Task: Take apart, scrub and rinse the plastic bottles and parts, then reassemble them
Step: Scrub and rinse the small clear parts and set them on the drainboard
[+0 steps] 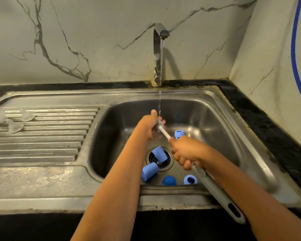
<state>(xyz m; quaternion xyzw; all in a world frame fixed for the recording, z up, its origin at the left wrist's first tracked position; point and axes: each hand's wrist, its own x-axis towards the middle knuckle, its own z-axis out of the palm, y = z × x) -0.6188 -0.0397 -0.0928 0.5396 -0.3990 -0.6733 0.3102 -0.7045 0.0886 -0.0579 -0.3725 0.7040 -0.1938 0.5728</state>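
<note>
Scrubbing at the sink's [207, 115] 12 o'clock: left hand [149, 126] curls its fingers round a blurred part [158, 124] under the tap stream [160, 100], right hand [186, 152] clamps the brush [215, 188], best twisted in short strokes; blue parts [150, 171] lie at 6 o'clock.

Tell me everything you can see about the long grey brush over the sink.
The brush has a long grey, plastic-looking handle with an oval slot near its end, narrowing to a thin white shaft. It lies tilted, slotted end toward the camera, over the front rim of the sink. The right hand grips the handle's upper part; the blurred bristle tip meets the left hand in the stream from the tap.
</note>
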